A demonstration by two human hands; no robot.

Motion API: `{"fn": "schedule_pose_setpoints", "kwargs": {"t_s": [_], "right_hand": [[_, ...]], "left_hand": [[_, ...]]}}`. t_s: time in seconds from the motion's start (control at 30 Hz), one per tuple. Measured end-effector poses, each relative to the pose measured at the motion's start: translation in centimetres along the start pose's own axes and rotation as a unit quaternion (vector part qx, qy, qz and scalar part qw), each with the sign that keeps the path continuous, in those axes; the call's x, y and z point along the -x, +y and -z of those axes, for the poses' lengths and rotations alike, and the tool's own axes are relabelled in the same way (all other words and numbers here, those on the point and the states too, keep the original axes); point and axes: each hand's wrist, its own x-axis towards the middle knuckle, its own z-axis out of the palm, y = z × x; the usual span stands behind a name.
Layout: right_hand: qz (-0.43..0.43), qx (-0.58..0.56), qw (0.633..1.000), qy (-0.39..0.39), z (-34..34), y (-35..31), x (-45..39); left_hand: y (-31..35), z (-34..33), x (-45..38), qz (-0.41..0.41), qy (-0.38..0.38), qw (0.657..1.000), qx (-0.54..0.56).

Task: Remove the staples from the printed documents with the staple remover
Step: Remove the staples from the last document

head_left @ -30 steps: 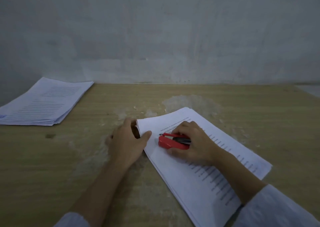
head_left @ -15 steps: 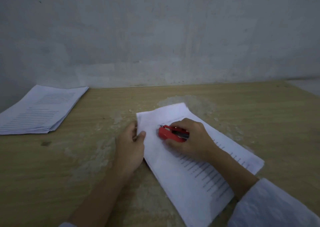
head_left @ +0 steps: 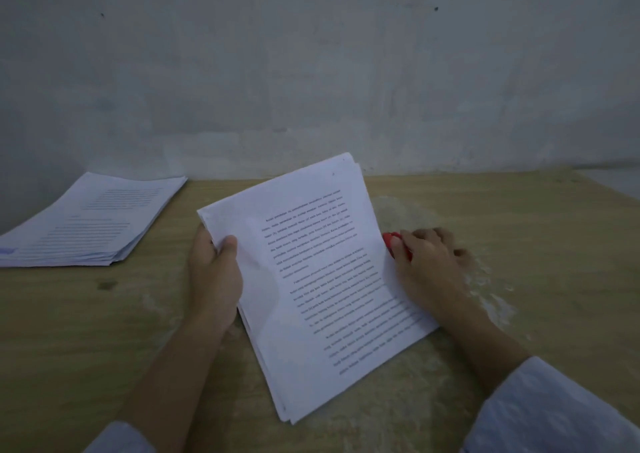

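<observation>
A stack of printed pages is tilted up off the wooden table in the middle of the view. My left hand grips its left edge, thumb on top of the front page. Just past the stack's right edge, my right hand rests on the table and holds the red staple remover, which is mostly hidden by my fingers and the paper. No staple is visible.
A second pile of printed documents lies flat at the back left of the table. A grey wall rises right behind the table. Pale scuffed patches mark the wood around my right hand.
My left hand has lifted the stack's far end up from the table. My right hand came off the page with the staple remover and moved to the right of the stack.
</observation>
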Motion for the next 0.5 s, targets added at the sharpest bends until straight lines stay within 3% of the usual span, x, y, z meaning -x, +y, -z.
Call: {"fn": "schedule_pose_setpoints", "kwargs": {"t_s": [0.07, 0.27, 0.37, 0.5], "right_hand": [[0.029, -0.058, 0.997, 0.030, 0.4, -1.0, 0.2], [0.071, -0.317, 0.945, -0.023, 1.7, -2.8, 1.0], [0.072, -0.370, 0.926, -0.030, 2.4, -3.0, 1.0], [0.058, -0.438, 0.897, 0.006, 2.8, -3.5, 1.0]], "left_hand": [[0.2, 0.1, 0.0, -0.004, -0.012, 1.000, 0.016], [0.6, 0.6, -0.1, -0.025, -0.018, 0.998, 0.063], [0.5, 0.8, -0.2, -0.007, -0.027, 0.998, 0.065], [0.6, 0.7, 0.1, 0.016, -0.094, 0.995, 0.027]]}}
